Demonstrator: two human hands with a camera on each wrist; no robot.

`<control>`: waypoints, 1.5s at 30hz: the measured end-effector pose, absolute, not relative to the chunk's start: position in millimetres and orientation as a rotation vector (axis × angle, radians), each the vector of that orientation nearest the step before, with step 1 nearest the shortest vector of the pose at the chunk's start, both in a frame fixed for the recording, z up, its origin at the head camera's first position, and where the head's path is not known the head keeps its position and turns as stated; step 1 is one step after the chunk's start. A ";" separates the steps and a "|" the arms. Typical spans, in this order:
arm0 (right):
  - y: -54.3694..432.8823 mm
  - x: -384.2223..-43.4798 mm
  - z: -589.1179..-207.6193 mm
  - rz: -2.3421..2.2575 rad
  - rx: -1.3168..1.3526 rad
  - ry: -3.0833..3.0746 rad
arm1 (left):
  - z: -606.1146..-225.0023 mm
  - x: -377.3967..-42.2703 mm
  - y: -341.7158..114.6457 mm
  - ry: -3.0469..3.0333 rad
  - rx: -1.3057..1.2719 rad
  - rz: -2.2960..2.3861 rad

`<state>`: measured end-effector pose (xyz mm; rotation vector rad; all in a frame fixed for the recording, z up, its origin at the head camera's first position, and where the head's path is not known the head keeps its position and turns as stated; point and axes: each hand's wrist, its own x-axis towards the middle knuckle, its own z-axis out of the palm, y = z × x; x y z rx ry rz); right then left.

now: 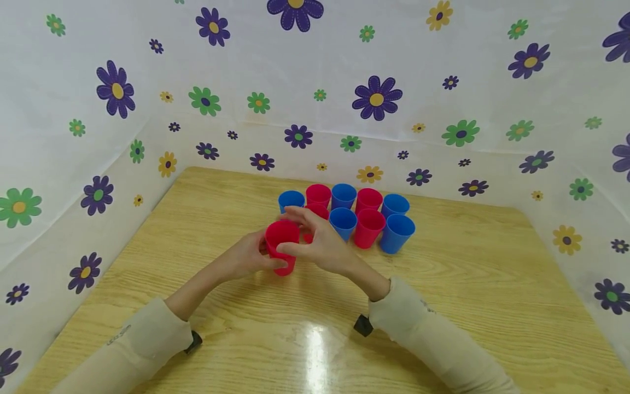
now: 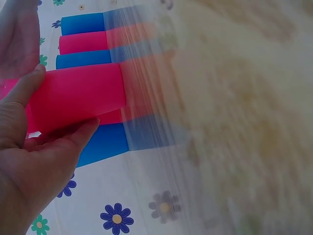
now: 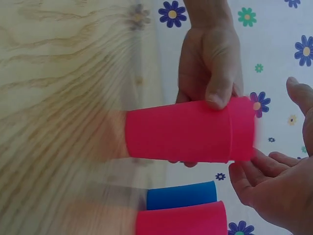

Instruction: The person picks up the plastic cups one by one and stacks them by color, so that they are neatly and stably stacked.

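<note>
My left hand (image 1: 251, 254) grips a red plastic cup (image 3: 178, 132) low on its side, thumb on one face and fingers round the other. A second red cup (image 3: 242, 128) sits nested inside it, only its upper band showing above the first cup's rim. The pair stands upright, its base close to the tabletop. My right hand (image 1: 322, 243) is spread round the top of the nested cups, thumb and fingers apart. In the right wrist view, the fingertips (image 3: 239, 171) of that hand are right at the upper cup's rim.
Just behind and to the right, red and blue cups stand mouth-up in two rows, including a front blue cup (image 1: 397, 234) and a back red cup (image 1: 318, 192). The wooden table (image 1: 472, 306) meets flower-printed white sheeting (image 1: 236, 71) at the back and sides.
</note>
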<state>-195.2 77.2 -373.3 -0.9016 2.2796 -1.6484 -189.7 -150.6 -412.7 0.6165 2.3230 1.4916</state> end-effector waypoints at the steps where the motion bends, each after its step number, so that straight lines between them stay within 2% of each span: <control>1: 78.0 -195.2 -374.6 -1.635 -0.916 2.283 | -412.3 -189.5 -150.3 2.327 0.606 1.490; 20: 108.8 -195.1 -371.0 -1.658 -0.934 2.371 | -410.2 -188.5 -147.2 2.358 0.541 1.461; 35: 159.7 -203.1 -355.9 -1.699 -0.857 2.549 | -411.9 -189.9 -146.5 2.383 0.588 1.453; 45: 208.6 -212.5 -356.6 -1.676 -0.692 2.661 | -412.3 -190.2 -146.5 2.377 0.565 1.449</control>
